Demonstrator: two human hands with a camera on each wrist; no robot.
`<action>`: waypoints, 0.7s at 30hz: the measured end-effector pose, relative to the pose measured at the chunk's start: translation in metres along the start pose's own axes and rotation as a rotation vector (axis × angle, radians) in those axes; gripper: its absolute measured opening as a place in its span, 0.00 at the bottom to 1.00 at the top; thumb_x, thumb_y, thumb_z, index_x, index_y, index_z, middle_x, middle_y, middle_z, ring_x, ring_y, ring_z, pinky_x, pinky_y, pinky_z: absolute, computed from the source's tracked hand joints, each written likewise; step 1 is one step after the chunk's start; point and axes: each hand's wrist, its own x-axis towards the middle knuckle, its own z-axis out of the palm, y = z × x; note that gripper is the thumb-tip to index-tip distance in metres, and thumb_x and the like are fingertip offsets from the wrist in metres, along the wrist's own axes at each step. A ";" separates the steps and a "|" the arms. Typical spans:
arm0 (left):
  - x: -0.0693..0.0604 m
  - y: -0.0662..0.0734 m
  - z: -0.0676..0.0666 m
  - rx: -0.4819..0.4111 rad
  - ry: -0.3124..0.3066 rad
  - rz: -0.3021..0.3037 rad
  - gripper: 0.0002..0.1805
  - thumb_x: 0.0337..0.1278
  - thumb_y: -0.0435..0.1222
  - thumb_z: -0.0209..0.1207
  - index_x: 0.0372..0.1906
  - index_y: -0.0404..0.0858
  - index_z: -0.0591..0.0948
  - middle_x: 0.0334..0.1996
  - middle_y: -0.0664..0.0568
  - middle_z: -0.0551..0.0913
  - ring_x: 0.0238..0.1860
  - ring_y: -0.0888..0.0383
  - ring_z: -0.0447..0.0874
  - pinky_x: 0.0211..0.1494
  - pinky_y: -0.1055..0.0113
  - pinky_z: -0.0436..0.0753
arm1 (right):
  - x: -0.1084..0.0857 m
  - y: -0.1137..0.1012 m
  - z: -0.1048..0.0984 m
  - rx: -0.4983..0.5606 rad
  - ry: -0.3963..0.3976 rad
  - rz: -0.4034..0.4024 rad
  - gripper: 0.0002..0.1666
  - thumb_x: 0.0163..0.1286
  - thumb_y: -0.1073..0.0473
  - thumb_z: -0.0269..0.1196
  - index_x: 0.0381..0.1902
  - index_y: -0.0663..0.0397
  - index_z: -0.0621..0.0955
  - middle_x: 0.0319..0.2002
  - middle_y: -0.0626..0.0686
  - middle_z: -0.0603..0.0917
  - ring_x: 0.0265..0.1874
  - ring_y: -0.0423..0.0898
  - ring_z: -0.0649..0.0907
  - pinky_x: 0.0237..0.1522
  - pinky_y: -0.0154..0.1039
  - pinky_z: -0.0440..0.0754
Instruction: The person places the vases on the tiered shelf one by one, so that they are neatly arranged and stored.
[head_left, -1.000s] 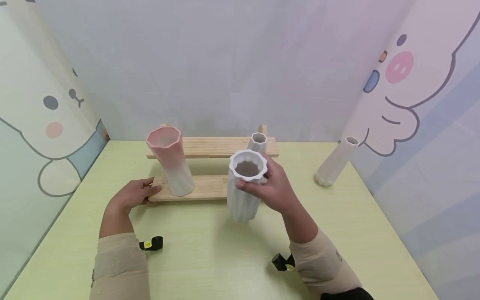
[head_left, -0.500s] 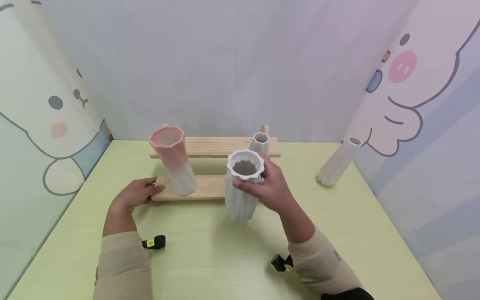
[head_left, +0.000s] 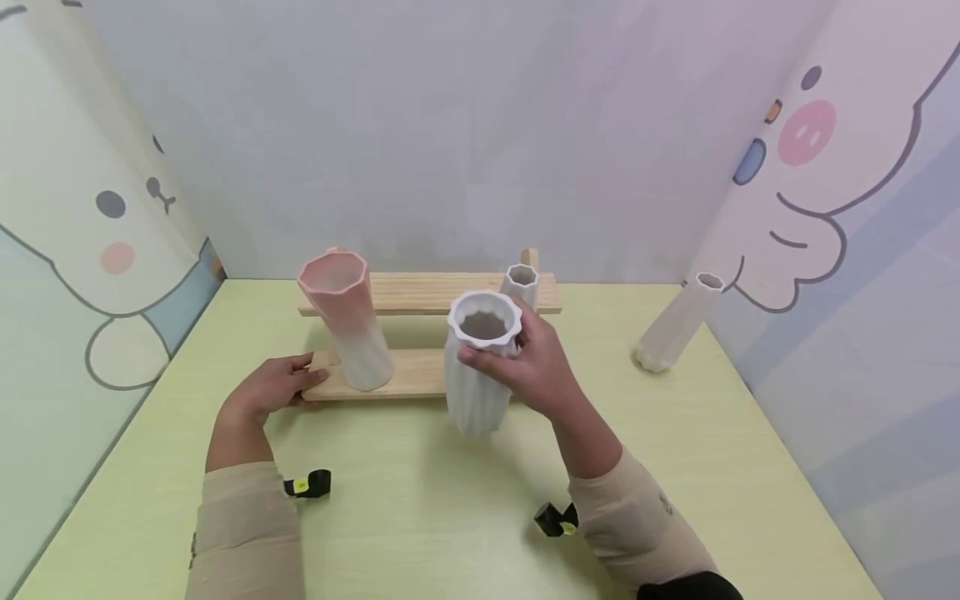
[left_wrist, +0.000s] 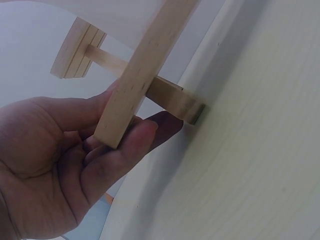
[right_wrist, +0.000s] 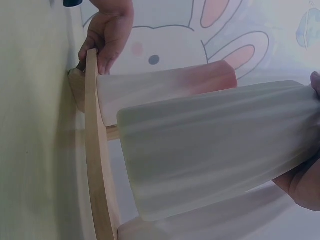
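Note:
My right hand (head_left: 528,367) grips a white fluted vase (head_left: 476,392) by its upper part, thumb on the near side below the scalloped rim. In the right wrist view the held vase (right_wrist: 210,145) hangs apart from the shelf board, its base toward it. My left hand (head_left: 270,387) pinches the left end of the lower board of a two-tier wooden shelf (head_left: 420,379); the left wrist view shows fingers (left_wrist: 120,157) beneath that board. A pink-to-white vase (head_left: 352,333) stands on the lower board's left part. Behind the held vase is a slimmer white vase (head_left: 522,283), mostly hidden.
Another slim white vase (head_left: 675,325) stands on the pale green table (head_left: 420,517) at the right. The shelf's upper board (head_left: 442,293) runs along the back, near the grey backdrop (head_left: 450,150). Printed cartoon panels flank the table on both sides.
My right hand has moved the white fluted vase slightly left and up toward the shelf. My left hand keeps its hold on the shelf. The whole view has shifted a little.

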 end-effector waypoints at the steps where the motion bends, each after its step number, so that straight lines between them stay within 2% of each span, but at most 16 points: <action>1: 0.000 0.000 0.000 -0.002 0.000 -0.001 0.46 0.68 0.56 0.54 0.77 0.36 0.49 0.65 0.32 0.72 0.54 0.51 0.83 0.69 0.33 0.59 | 0.001 0.000 0.001 -0.004 0.003 0.002 0.32 0.54 0.50 0.75 0.56 0.49 0.78 0.43 0.51 0.85 0.42 0.46 0.83 0.45 0.48 0.83; 6: -0.001 -0.001 0.000 -0.009 -0.001 0.004 0.47 0.68 0.56 0.54 0.77 0.35 0.49 0.66 0.32 0.70 0.54 0.51 0.83 0.70 0.34 0.59 | 0.005 -0.001 0.004 -0.019 0.018 0.011 0.30 0.55 0.53 0.75 0.54 0.49 0.78 0.43 0.50 0.85 0.43 0.45 0.83 0.45 0.47 0.83; 15: -0.003 0.000 0.000 -0.024 -0.004 0.015 0.47 0.68 0.56 0.54 0.77 0.34 0.49 0.66 0.31 0.69 0.52 0.51 0.85 0.70 0.35 0.60 | 0.012 0.000 0.008 -0.026 0.031 0.019 0.32 0.55 0.43 0.74 0.54 0.47 0.77 0.42 0.48 0.84 0.43 0.43 0.82 0.45 0.47 0.83; 21: -0.002 -0.001 -0.001 -0.020 0.002 0.002 0.47 0.67 0.56 0.55 0.77 0.35 0.48 0.68 0.31 0.67 0.55 0.49 0.83 0.70 0.34 0.58 | 0.017 0.001 0.012 -0.020 0.048 0.005 0.32 0.55 0.47 0.75 0.56 0.47 0.77 0.44 0.49 0.85 0.44 0.43 0.83 0.46 0.45 0.82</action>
